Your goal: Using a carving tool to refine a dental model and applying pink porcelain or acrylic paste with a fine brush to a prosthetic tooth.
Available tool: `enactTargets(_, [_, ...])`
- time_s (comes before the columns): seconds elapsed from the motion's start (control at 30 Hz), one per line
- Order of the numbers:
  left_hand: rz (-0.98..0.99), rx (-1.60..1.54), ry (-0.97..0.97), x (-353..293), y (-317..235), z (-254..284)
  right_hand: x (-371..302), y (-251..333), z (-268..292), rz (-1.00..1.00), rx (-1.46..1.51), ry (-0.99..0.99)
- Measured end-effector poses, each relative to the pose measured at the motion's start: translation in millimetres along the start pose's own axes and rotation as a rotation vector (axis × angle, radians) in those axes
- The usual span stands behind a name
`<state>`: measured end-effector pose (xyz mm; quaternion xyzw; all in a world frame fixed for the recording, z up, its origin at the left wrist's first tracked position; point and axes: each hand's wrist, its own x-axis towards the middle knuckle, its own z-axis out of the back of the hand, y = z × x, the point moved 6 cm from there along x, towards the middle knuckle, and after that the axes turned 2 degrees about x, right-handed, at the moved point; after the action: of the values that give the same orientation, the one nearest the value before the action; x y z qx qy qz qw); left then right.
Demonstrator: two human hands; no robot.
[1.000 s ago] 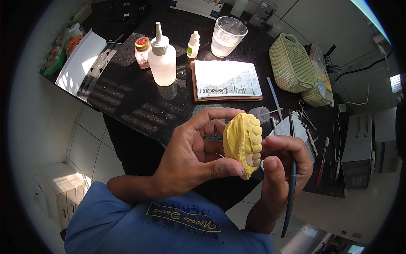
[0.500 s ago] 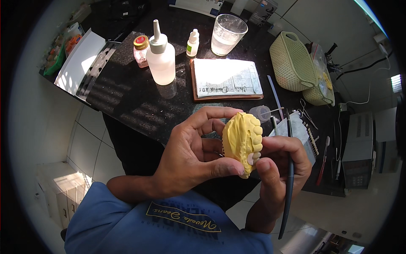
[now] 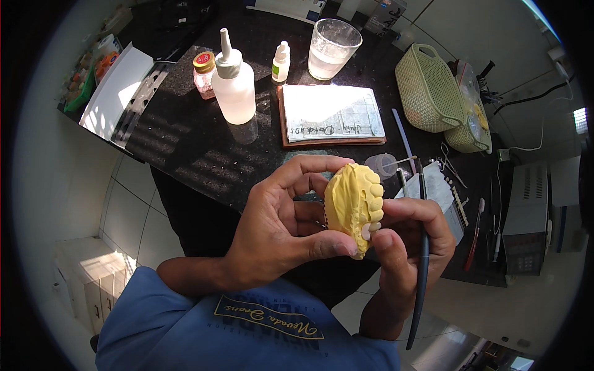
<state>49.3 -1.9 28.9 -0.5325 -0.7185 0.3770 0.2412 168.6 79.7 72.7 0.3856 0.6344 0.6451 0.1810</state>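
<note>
My left hand is closed round a yellow plaster dental model, fingers behind it and thumb on its lower edge. The model is held tilted, its row of teeth facing right. Low in that row sits a pale pinkish-white patch with a tooth-coloured piece beside it. My right hand has its thumb and forefinger at the tooth side of the model, by that piece. A slim dark brush-like tool runs lengthwise through the same hand, its thin end pointing away from me.
On the black counter stand a dropper-topped bottle, a pink jar, a small white bottle and a glass of liquid. A wood-edged pad lies beyond the model. Baskets, scissors-like pliers and a toothbrush are at right.
Both hands and the model stay almost in place. The view has shifted very slightly, and the model seems turned a touch.
</note>
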Motion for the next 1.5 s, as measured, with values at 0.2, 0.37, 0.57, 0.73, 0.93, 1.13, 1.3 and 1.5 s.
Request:
enactTargets(0.2, [-0.010, -0.016, -0.007, -0.5, 0.5, -0.5, -0.5, -0.2, 0.5, 0.001, -0.006, -0.004])
enactTargets(0.37, [-0.012, -0.002, -0.005, -1.1, 1.4, 0.8, -0.9, -0.3, 0.6, 0.011, 0.001, -0.003])
enactTargets(0.57, [-0.030, -0.001, 0.003, -1.7, 2.5, 2.4, -1.3, -1.6, -0.1, 0.000, 0.012, -0.003])
enactTargets(0.73, [-0.114, 0.035, 0.029, -1.1, 1.4, 2.4, -2.4, -3.1, 1.7, -0.015, -0.006, -0.016])
enactTargets(0.93, [-0.038, 0.010, 0.002, -1.5, 3.3, 2.7, -3.3, -4.6, 1.2, -0.011, 0.002, -0.026])
enactTargets(1.13, [-0.039, 0.006, -0.005, -0.8, 3.2, 3.1, -2.7, -4.6, 0.5, -0.028, 0.035, -0.049])
enactTargets(1.3, [-0.045, 0.004, -0.004, -1.8, 3.8, 2.9, -0.8, -3.4, -1.4, 0.021, 0.054, 0.000])
enactTargets(1.5, [-0.053, 0.029, 0.009, -1.4, 3.8, 4.3, -0.5, -3.3, -0.2, 0.033, 0.058, -0.015])
